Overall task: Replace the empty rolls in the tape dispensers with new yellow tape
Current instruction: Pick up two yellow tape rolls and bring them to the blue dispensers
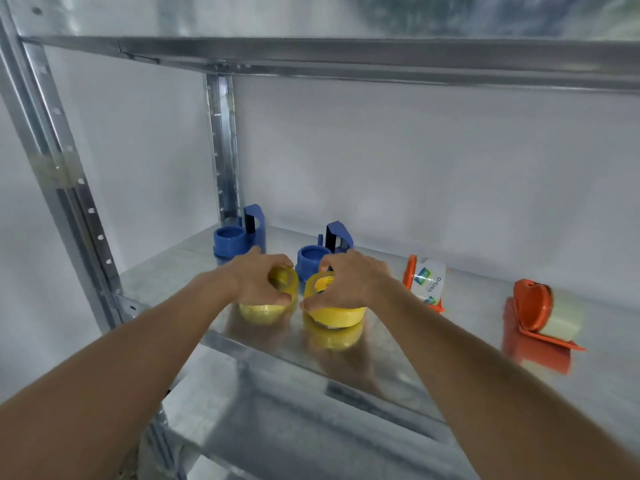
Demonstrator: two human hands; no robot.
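Note:
Two stacks of yellow tape rolls stand on the metal shelf (381,358). My left hand (259,282) grips the top roll of the left stack (287,278), tilted up off the roll (259,311) beneath it. My right hand (349,282) grips the top roll of the right stack (320,285), also tilted above the lower rolls (337,317). Behind the hands stand two blue tape dispensers, one at the left (239,237) and one at the right (325,249), each with a bare blue hub.
An orange dispenser (424,282) with a labelled roll lies to the right. Another orange dispenser (543,320) holding a pale roll sits at the far right. A shelf beam (346,60) runs overhead; perforated steel uprights (69,188) stand at the left.

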